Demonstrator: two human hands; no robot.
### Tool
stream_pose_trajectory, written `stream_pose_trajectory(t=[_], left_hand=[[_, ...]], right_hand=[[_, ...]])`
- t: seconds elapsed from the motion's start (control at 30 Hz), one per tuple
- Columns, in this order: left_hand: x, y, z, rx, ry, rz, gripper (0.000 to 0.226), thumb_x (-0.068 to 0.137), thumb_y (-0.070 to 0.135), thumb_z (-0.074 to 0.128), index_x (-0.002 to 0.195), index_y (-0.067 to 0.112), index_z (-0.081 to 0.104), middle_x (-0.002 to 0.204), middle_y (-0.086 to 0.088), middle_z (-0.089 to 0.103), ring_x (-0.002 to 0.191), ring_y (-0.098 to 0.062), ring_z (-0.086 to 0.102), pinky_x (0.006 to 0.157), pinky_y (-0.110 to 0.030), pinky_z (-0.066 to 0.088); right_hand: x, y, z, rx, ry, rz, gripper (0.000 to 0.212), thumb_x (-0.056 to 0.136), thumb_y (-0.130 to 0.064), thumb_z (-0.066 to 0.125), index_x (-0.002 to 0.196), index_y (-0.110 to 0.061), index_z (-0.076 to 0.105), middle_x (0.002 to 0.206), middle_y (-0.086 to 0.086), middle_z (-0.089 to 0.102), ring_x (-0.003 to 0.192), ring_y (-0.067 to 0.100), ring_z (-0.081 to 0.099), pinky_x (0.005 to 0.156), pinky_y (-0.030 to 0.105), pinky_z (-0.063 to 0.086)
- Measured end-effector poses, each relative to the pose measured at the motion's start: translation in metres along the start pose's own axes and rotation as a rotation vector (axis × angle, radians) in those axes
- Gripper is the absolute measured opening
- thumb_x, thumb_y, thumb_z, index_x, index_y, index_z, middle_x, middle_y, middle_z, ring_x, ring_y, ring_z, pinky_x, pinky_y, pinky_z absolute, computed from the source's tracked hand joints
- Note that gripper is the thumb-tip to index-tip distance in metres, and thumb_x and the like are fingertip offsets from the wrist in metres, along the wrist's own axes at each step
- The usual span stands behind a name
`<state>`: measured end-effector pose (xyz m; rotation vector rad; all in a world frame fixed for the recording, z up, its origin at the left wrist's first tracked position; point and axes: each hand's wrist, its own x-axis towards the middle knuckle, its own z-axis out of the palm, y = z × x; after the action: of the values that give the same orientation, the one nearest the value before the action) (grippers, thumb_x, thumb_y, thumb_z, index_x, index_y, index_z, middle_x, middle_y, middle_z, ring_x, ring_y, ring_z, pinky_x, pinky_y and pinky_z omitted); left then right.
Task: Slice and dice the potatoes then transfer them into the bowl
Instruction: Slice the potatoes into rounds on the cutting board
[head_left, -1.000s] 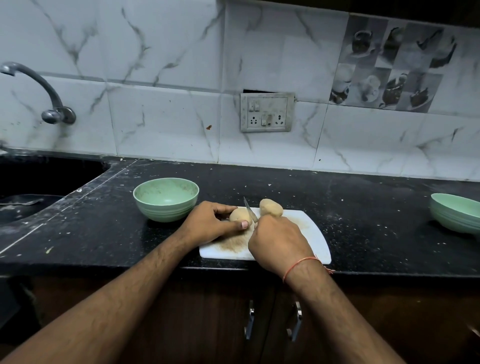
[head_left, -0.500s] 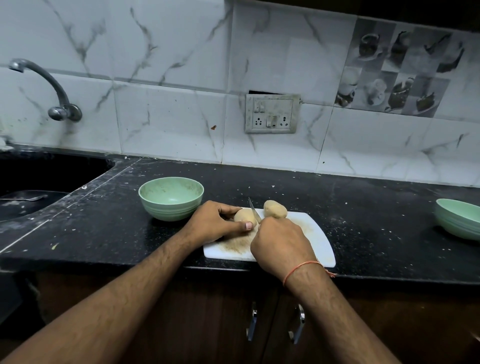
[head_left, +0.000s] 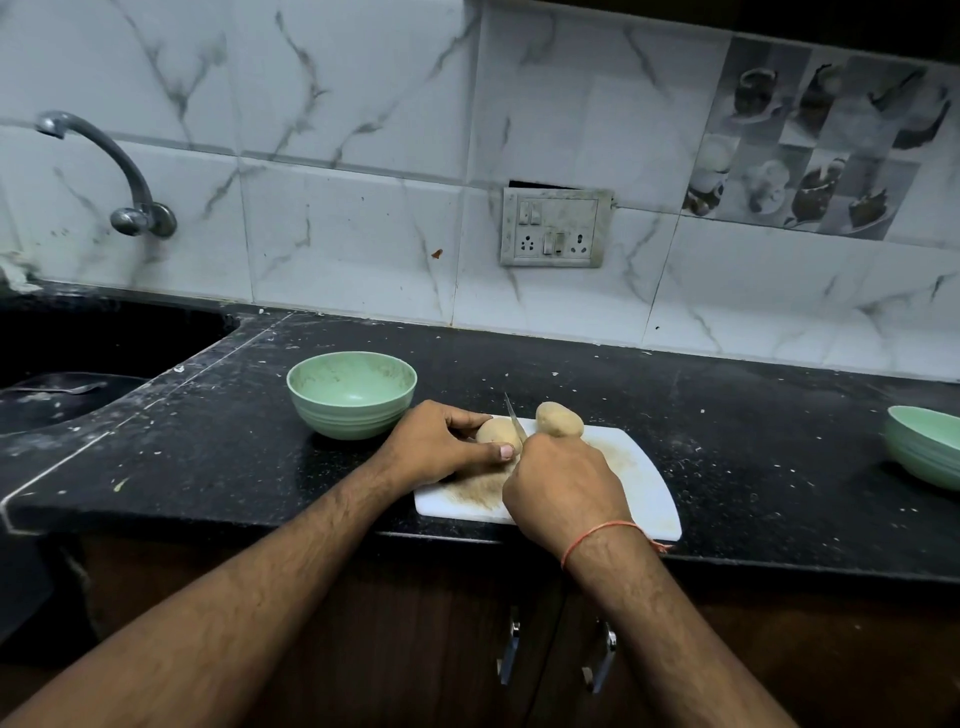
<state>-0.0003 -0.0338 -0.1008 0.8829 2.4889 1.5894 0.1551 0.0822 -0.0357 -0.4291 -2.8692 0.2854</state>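
Knife set on a potato on the white board.
The left hand (head_left: 441, 447) grips the near potato (head_left: 496, 434); the right hand (head_left: 563, 486) clasps the knife (head_left: 514, 418) across it. Second potato (head_left: 559, 419) lies just behind; green bowl (head_left: 351, 393) stands left, off the cutting board (head_left: 649, 483).

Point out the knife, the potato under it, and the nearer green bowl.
knife (head_left: 511, 415), head view, bare blade.
held potato (head_left: 496, 434), head view, top skin.
left green bowl (head_left: 311, 402), head view, outer wall.

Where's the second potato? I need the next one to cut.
In the head view, the second potato lies on the white cutting board, just beyond the right hand.
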Motion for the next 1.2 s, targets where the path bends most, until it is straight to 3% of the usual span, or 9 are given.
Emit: stream_pose_trajectory(t=[0.1,0.2,0.3,0.4,0.77,0.97,1.07,1.13,1.2], left_hand=[[0.001,0.000,0.000,0.009,0.001,0.010,0.054,0.064,0.049,0.098,0.115,0.037,0.081,0.096,0.019,0.081,0.096,0.001,0.076,0.096,-0.037,0.062],[0.001,0.000,0.000,0.038,-0.005,0.019,0.067,0.056,0.064,0.091,0.116,0.036,0.080,0.094,0.020,0.080,0.092,0.003,0.075,0.094,-0.036,0.062],[0.002,-0.001,-0.001,0.058,-0.011,0.015,0.064,0.060,0.062,0.093,0.117,0.037,0.080,0.094,0.020,0.080,0.094,0.002,0.075,0.095,-0.037,0.062],[0.002,-0.001,0.000,0.081,-0.010,0.023,0.067,0.058,0.066,0.093,0.118,0.039,0.080,0.094,0.021,0.080,0.096,0.002,0.075,0.097,-0.037,0.061],[0.000,0.000,-0.001,0.105,-0.001,0.029,0.056,0.067,0.055,0.097,0.118,0.039,0.080,0.095,0.025,0.079,0.092,0.009,0.073,0.086,-0.021,0.057],[-0.001,-0.001,0.001,0.090,0.006,0.017,0.046,0.072,0.054,0.094,0.114,0.039,0.081,0.089,0.023,0.079,0.074,0.013,0.067,0.063,-0.012,0.048],[-0.002,-0.001,0.002,0.118,0.022,0.028,0.050,0.074,0.060,0.090,0.118,0.040,0.079,0.095,0.024,0.079,0.089,0.009,0.072,0.080,-0.021,0.058],[-0.002,-0.002,0.002,0.162,0.031,0.046,0.068,0.071,0.067,0.087,0.132,0.043,0.071,0.103,0.025,0.077,0.097,0.009,0.070,0.091,-0.022,0.056],[-0.002,-0.002,0.002,0.213,0.025,0.067,0.078,0.069,0.070,0.083,0.141,0.049,0.062,0.105,0.025,0.075,0.097,0.011,0.067,0.092,-0.020,0.052]], right_hand=[[0.007,-0.003,-0.002,0.024,-0.015,-0.003,0.017,0.099,-0.018,0.046,0.095,-0.018,0.062,0.108,0.008,0.056,0.099,0.031,0.057,0.074,0.033,0.041],[0.013,-0.004,-0.002,0.057,-0.035,0.007,0.026,0.095,-0.015,0.048,0.071,-0.022,0.042,0.098,0.002,0.044,0.096,0.028,0.052,0.074,0.033,0.041],[0.012,-0.001,0.000,0.056,-0.047,0.000,0.015,0.097,-0.016,0.046,0.089,-0.017,0.059,0.107,0.009,0.057,0.103,0.031,0.060,0.075,0.033,0.042],[0.006,0.004,0.006,0.042,-0.050,-0.003,0.024,0.096,-0.015,0.046,0.109,-0.011,0.065,0.113,0.014,0.065,0.105,0.032,0.061,0.075,0.032,0.041],[-0.010,0.008,0.013,0.043,-0.081,0.017,0.030,0.094,-0.015,0.045,0.116,-0.014,0.064,0.116,0.013,0.065,0.108,0.033,0.060,0.076,0.033,0.041],[-0.030,0.010,0.018,-0.043,-0.088,0.001,0.029,0.096,-0.014,0.046,0.121,-0.012,0.062,0.122,0.012,0.063,0.116,0.033,0.059,0.083,0.036,0.045],[-0.030,0.013,0.015,-0.088,-0.080,-0.007,0.030,0.096,-0.014,0.046,0.120,-0.014,0.063,0.122,0.011,0.064,0.116,0.032,0.059,0.079,0.035,0.043],[-0.029,0.016,0.011,-0.099,-0.076,-0.007,0.029,0.095,-0.014,0.046,0.119,-0.014,0.064,0.121,0.011,0.064,0.114,0.032,0.060,0.077,0.033,0.041],[-0.027,0.020,0.008,-0.111,-0.072,0.000,0.030,0.095,-0.014,0.046,0.119,-0.014,0.064,0.120,0.011,0.065,0.113,0.032,0.060,0.077,0.033,0.041]])
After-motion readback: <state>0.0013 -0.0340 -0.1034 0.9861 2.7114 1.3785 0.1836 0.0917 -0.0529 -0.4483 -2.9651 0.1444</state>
